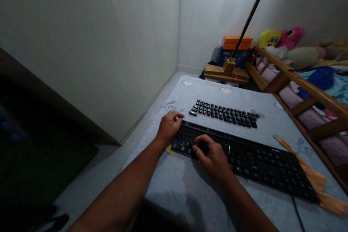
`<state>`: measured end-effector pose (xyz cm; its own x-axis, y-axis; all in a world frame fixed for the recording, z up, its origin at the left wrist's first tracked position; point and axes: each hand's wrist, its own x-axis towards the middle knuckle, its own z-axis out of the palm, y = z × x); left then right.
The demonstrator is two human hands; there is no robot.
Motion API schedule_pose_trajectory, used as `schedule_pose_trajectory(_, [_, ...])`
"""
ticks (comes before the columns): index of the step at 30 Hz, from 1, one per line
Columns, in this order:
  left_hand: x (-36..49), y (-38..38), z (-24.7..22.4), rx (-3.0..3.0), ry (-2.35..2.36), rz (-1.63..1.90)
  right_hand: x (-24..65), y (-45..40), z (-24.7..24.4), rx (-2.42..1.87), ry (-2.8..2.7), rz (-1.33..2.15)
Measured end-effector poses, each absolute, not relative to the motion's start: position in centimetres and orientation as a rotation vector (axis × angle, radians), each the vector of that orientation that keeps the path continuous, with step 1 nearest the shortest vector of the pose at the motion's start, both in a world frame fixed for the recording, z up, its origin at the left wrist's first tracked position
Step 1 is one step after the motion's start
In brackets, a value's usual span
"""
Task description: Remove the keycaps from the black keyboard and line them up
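Note:
A black keyboard (pixel 268 166) lies at an angle across the cloth-covered surface. Many key positions on its left part are bare, though several keycaps remain along the near left edge. My left hand (pixel 169 126) grips the keyboard's far left corner, fingers bent and thumb against the edge. Over the lower left keys, my right hand (pixel 213 156) is curled with thumb and forefinger drawn in; anything between the fingertips is hidden. Behind the keyboard, loose black keycaps (pixel 223 112) lie in slanting rows. Something flat and yellow (pixel 170 149) pokes out beneath the left end.
To the right lie a flat brush (pixel 282 141) and an orange cloth (pixel 315 177), partly behind the keyboard. A cable (pixel 297 210) runs toward me. A pale cabinet (pixel 122 50) borders the left, a wooden bed rail (pixel 307 83) the right. A wooden stand (pixel 227 70) is beyond.

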<state>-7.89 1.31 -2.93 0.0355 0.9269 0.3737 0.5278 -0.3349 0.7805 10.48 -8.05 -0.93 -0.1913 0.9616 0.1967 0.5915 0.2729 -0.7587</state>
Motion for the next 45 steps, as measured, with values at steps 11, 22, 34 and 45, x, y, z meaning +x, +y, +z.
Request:
schedule_pose_trajectory(11, [-7.6, 1.4, -3.5, 1.9, 1.446, 1.239, 9.4, -7.3, -0.9, -1.435, -1.941, 0.754])
schedule_pose_trajectory(22, [-7.4, 1.6, -3.8, 1.862, 1.45, 1.217, 9.3, -7.6, -1.1, -1.433, -2.004, 0.633])
schedule_pose_trajectory(34, [-7.5, 1.9, -4.1, 1.77, 1.485, 1.265, 9.8, -7.7, -0.9, -1.45, -1.876, 0.618])
schedule_pose_trajectory(45, [-7.4, 1.8, -4.0, 1.751, 1.487, 1.25, 9.4, -7.7, -0.9, -1.431, -1.824, 0.591])
